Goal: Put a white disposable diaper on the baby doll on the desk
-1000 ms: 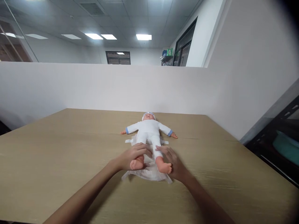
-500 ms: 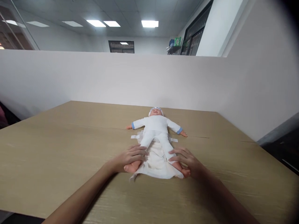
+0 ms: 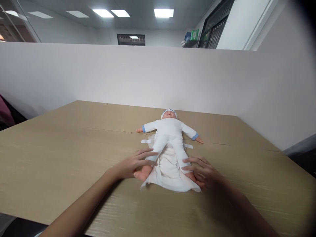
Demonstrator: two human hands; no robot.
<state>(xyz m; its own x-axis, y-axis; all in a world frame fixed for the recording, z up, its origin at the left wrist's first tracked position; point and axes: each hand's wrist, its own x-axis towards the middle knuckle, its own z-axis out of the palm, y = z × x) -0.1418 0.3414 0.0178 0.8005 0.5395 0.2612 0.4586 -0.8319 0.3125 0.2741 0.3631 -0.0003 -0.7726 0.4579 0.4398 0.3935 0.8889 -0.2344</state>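
Note:
A baby doll [image 3: 170, 127] in a white outfit with blue cuffs and a white printed cap lies on its back, arms spread and legs apart. Under its hips and between its legs is an unfolded white diaper [image 3: 169, 166], its white tape tabs [image 3: 145, 141] sticking out at both sides of the waist. My left hand [image 3: 134, 164] rests on the doll's lower leg at the left, fingers stretched out and apart. On the other lower leg lies my right hand [image 3: 201, 169], its fingers also extended and spread. Both thumbs are hidden.
The doll lies on a wide light-brown table [image 3: 74, 148]. Behind it rises a low white wall [image 3: 123, 75]. Dark items stand beyond the table's right edge, and a dark pink and black item [image 3: 7, 112] is at the left.
The view has tilted down slightly. The diaper's near edge lies more spread out at its corners. Fingers of my left hand are a little farther apart; both hands stay on the doll's legs.

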